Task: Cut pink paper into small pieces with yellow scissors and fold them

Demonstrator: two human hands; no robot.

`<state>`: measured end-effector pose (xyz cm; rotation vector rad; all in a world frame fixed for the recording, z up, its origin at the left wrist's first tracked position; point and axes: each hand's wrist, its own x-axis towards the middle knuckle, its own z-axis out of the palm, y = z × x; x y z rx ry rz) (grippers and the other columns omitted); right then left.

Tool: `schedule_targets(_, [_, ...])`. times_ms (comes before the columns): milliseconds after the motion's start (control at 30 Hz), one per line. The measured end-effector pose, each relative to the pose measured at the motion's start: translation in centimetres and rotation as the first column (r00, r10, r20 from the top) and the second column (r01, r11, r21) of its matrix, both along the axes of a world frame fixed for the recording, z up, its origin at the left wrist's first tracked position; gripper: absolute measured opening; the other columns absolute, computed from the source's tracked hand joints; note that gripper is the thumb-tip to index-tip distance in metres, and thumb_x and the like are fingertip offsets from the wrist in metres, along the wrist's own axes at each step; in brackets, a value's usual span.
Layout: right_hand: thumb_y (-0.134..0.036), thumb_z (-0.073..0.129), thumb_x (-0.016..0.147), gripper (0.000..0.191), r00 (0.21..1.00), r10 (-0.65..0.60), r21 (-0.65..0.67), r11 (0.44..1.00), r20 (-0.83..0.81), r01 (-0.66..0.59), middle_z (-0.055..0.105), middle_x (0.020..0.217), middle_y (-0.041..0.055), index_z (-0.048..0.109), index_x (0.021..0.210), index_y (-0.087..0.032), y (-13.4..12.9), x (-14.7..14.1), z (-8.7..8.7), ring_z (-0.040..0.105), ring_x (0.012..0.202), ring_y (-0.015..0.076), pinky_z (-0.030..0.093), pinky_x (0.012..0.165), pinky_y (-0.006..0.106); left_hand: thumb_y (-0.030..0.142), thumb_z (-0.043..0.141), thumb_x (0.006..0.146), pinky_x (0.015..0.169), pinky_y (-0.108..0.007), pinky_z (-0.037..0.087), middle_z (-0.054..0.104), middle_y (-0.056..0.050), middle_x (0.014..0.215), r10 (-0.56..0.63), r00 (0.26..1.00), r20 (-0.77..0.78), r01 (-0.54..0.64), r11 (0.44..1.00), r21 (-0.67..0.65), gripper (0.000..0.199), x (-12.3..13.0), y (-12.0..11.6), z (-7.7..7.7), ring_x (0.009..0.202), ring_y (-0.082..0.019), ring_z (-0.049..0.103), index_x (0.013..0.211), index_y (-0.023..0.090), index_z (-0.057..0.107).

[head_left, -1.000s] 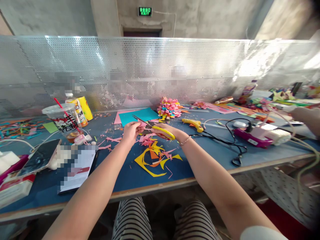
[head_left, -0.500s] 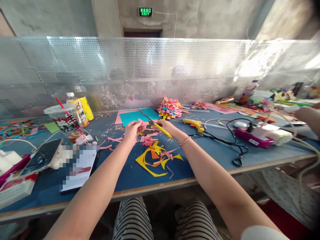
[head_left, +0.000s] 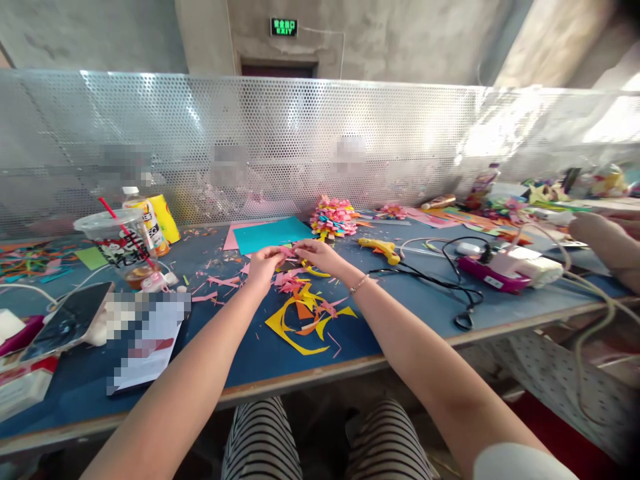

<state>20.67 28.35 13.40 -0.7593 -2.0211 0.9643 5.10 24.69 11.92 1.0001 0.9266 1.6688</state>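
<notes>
Between my two hands is a small piece of pink paper (head_left: pixel 287 251). My left hand (head_left: pixel 265 265) pinches it from the left, and the fingers of my right hand (head_left: pixel 318 255) are closed on its right side. Yellow-handled scissors (head_left: pixel 316 271) lie just under my right hand, their blades mostly hidden. Pink scraps and cut yellow paper (head_left: pixel 280 321) lie on the blue table below my hands. Behind them are a turquoise sheet (head_left: pixel 270 233) and a ball of pink, yellow and blue paper strips (head_left: pixel 334 217).
A yellow glue gun (head_left: pixel 380 249) with cables and a magenta power strip (head_left: pixel 493 275) sit to the right. At left are a plastic cup (head_left: pixel 117 247), a bottle, a phone and a tablet (head_left: pixel 150 347). Another person's hand (head_left: pixel 605 240) is at far right.
The scissors, held up in my right hand before, are now down on the table. My right hand has moved onto the pink paper. The view has shifted slightly to the right.
</notes>
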Motion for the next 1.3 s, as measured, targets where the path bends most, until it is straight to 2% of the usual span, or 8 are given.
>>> schedule_targets(100, [-0.043, 0.061, 0.071, 0.031, 0.992, 0.054, -0.138, 0.988, -0.114, -0.070, 0.062, 0.073, 0.0020, 0.061, 0.086, -0.016, -0.5, -0.3, 0.0, 0.060, 0.063, 0.0122, 0.049, 0.057, 0.025, 0.013, 0.063, 0.051, 0.068, -0.025, 0.046, 0.063, 0.000, 0.059, -0.007, 1.000, -0.025, 0.007, 1.000, 0.021, 0.011, 0.0, 0.4, -0.4, 0.062, -0.012, 0.059, 0.061, 0.016, 0.066])
schedule_targets(200, [-0.040, 0.067, 0.066, 0.028, 0.978, -0.002, -0.186, 0.982, -0.211, -0.038, 0.062, 0.070, 0.0008, 0.062, 0.078, -0.016, -0.6, -0.3, 0.0, 0.059, 0.063, 0.0108, 0.050, 0.063, 0.025, 0.020, 0.060, 0.057, 0.067, -0.026, 0.046, 0.065, -0.002, 0.062, 0.022, 0.999, -0.047, -0.020, 0.999, 0.042, 0.008, 0.0, 0.6, -0.6, 0.066, -0.015, 0.060, 0.061, 0.016, 0.066])
schedule_targets(367, [-0.034, 0.073, 0.059, 0.026, 0.979, -0.044, -0.128, 0.992, -0.197, 0.019, 0.062, 0.068, 0.0003, 0.062, 0.072, -0.015, -0.4, -0.4, 0.0, 0.057, 0.063, 0.0103, 0.047, 0.061, 0.023, 0.020, 0.067, 0.054, 0.068, -0.028, 0.046, 0.066, -0.004, 0.070, 0.083, 0.967, -0.240, -0.062, 0.994, 0.093, 0.016, -0.1, 0.4, -0.6, 0.069, -0.016, 0.060, 0.069, 0.016, 0.065])
schedule_targets(500, [-0.034, 0.073, 0.058, 0.030, 0.982, -0.050, -0.085, 0.996, -0.185, 0.034, 0.062, 0.071, 0.0011, 0.060, 0.076, -0.015, -0.3, -0.7, -0.1, 0.057, 0.065, 0.0108, 0.046, 0.060, 0.024, 0.013, 0.069, 0.050, 0.074, -0.028, 0.046, 0.064, -0.003, 0.075, 0.118, 0.982, -0.149, -0.095, 0.984, 0.153, 0.026, 0.1, 0.3, -0.5, 0.073, -0.014, 0.060, 0.073, 0.017, 0.058])
schedule_targets(700, [-0.036, 0.067, 0.064, 0.026, 0.991, -0.066, -0.011, 0.998, -0.115, 0.065, 0.060, 0.068, 0.0012, 0.060, 0.075, -0.014, -0.4, -0.7, -0.1, 0.054, 0.061, 0.0106, 0.043, 0.057, 0.023, 0.022, 0.070, 0.054, 0.070, -0.029, 0.048, 0.062, -0.002, 0.068, 0.025, 0.986, -0.164, -0.015, 0.998, 0.059, 0.021, 0.3, 0.1, -0.3, 0.065, -0.013, 0.058, 0.071, 0.015, 0.060])
schedule_targets(867, [-0.029, 0.061, 0.071, 0.016, 0.991, -0.118, 0.148, 0.981, -0.061, 0.126, 0.062, 0.072, 0.0029, 0.062, 0.078, -0.014, -0.1, -0.5, -0.4, 0.056, 0.065, 0.0126, 0.045, 0.060, 0.025, 0.026, 0.071, 0.055, 0.058, -0.025, 0.047, 0.060, 0.000, 0.062, 0.029, 0.987, -0.157, -0.029, 1.000, 0.000, 0.022, 0.3, -0.2, -0.1, 0.056, -0.010, 0.055, 0.070, 0.015, 0.060])
schedule_targets(1067, [-0.021, 0.057, 0.077, 0.014, 0.977, -0.214, 0.469, 0.863, 0.002, 0.188, 0.062, 0.083, 0.0062, 0.068, 0.085, -0.018, -0.6, -0.5, 0.2, 0.057, 0.076, 0.0148, 0.047, 0.069, 0.028, 0.025, 0.068, 0.053, 0.055, -0.025, 0.046, 0.058, 0.001, 0.055, 0.005, 0.993, -0.116, -0.009, 0.999, -0.032, 0.019, 0.6, -0.5, 0.1, 0.050, -0.010, 0.053, 0.068, 0.015, 0.061])
schedule_targets(1300, [-0.017, 0.058, 0.076, 0.015, 0.976, -0.214, 0.551, 0.812, -0.028, 0.194, 0.063, 0.089, 0.0067, 0.070, 0.084, -0.020, -1.2, -0.3, 0.8, 0.059, 0.083, 0.0164, 0.048, 0.076, 0.029, 0.025, 0.069, 0.051, 0.060, -0.028, 0.049, 0.057, 0.002, 0.054, -0.007, 1.000, 0.025, 0.009, 0.998, -0.067, 0.019, 1.0, -1.3, 0.9, 0.053, -0.011, 0.055, 0.060, 0.016, 0.055])
